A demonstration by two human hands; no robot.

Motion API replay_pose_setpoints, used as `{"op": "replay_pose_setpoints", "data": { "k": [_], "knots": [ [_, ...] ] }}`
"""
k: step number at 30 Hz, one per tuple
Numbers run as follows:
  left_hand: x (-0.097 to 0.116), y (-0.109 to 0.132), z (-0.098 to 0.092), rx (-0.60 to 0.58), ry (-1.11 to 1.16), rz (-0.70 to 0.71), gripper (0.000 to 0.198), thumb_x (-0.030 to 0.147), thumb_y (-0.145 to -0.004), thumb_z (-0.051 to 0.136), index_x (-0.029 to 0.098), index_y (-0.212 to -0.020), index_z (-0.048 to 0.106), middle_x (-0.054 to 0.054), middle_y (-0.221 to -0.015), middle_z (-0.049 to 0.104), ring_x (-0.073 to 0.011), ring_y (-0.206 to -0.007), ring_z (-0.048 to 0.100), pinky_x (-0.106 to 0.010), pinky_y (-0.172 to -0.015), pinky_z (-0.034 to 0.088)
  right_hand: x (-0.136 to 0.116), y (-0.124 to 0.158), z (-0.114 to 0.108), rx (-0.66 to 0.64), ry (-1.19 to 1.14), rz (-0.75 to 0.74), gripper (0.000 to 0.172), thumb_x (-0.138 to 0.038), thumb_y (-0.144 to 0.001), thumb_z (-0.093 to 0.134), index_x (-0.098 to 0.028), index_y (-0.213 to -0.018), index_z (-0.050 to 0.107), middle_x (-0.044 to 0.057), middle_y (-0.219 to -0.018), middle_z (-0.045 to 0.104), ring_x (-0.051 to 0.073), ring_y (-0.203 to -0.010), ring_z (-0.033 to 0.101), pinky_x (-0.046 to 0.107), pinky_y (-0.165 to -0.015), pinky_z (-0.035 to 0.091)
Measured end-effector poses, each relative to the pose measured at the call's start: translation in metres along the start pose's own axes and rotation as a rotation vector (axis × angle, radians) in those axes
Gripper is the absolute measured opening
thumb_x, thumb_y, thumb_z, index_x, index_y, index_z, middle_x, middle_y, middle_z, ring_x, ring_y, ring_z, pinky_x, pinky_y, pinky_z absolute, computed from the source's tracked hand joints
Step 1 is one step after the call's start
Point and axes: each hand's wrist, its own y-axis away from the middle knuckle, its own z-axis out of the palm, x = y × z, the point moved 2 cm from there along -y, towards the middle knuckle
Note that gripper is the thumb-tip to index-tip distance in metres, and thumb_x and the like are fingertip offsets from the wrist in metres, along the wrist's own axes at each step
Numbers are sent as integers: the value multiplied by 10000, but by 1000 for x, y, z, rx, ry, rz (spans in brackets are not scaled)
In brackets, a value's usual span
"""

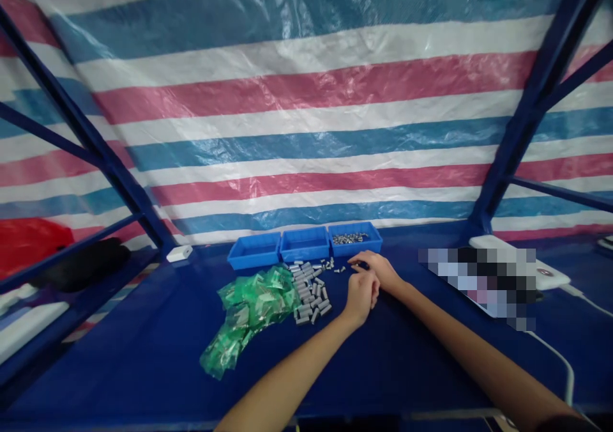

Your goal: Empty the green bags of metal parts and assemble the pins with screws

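My left hand is closed in front of the blue table's right-middle area, its fingers curled; what they hold, if anything, is hidden. Just behind it, my right hand reaches leftward with thumb and forefinger close together round something small and dark that I cannot make out. Left of my hands lies a pile of grey metal cylinders, with a few small screws behind it. Green plastic bags lie against the pile's left side. The right blue tray contains many small metal parts.
Two more blue trays, the left and middle, stand beside the right one. A white box lies at the back left. At the right are a partly blurred device, a white case and a white cable.
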Motion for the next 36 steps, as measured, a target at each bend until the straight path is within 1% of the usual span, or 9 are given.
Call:
{"op": "replay_pose_setpoints", "data": {
  "k": [4,6,10,13,18,27,30,33,36],
  "knots": [
    [3,-7,-10,69,-13,42,377,386,-764,392,174,-453,390,64,-310,316,-43,-265,285,-190,-332,183,-8,3,-5,29,-58,-9,309,-101,-744,472,-231,-939,674,38,-910,682,184,-850,598,307,-753,463],
    [5,-11,-16,106,-17,61,363,369,-761,387,173,-455,386,64,-311,321,-42,-268,289,-185,-334,185,-10,3,-7,52,-66,4,333,-76,-720,466,-220,-939,672,40,-916,681,174,-831,602,295,-747,461],
    [7,-15,-27,161,-18,75,325,359,-754,374,176,-486,386,72,-328,331,-40,-270,290,-178,-333,194,-11,4,-7,103,-106,45,234,-182,-744,520,-200,-922,671,39,-846,683,160,-741,610,273,-689,467],
    [7,-14,-31,178,-22,70,333,390,-754,373,177,-498,387,75,-338,331,-40,-270,292,-176,-325,195,-7,5,-5,144,-156,71,226,-250,-737,560,-195,-928,668,36,-821,685,159,-718,618,271,-675,474],
    [8,-8,-31,161,-28,45,362,449,-746,400,175,-510,404,76,-347,340,-39,-265,293,-176,-319,203,5,4,0,219,-367,160,231,-252,-660,638,-167,-870,683,37,-724,691,172,-689,640,298,-701,500],
    [10,-1,-32,133,-31,25,361,453,-745,412,166,-528,429,70,-350,355,-39,-256,298,-176,-310,182,13,8,3,330,-524,291,256,-286,-593,699,-157,-813,691,45,-680,703,197,-654,663,331,-685,528],
    [11,0,-31,119,-34,15,353,450,-744,406,163,-541,437,67,-352,362,-41,-251,303,-179,-308,182,14,12,2,371,-608,349,305,-320,-608,700,-145,-857,685,49,-672,706,199,-654,668,327,-653,535],
    [11,-1,-29,92,-30,-9,348,469,-734,410,162,-573,444,68,-356,370,-49,-249,328,-180,-307,179,9,16,-1,390,-688,398,397,-366,-648,686,-138,-971,665,68,-725,715,203,-706,676,288,-586,534],
    [11,-3,-26,67,-11,-44,361,513,-727,405,167,-631,445,74,-359,377,-65,-249,366,-179,-303,169,2,20,-3,346,-846,471,443,-360,-660,697,-150,-1046,641,86,-823,718,194,-786,678,233,-574,518]
  ]
}}
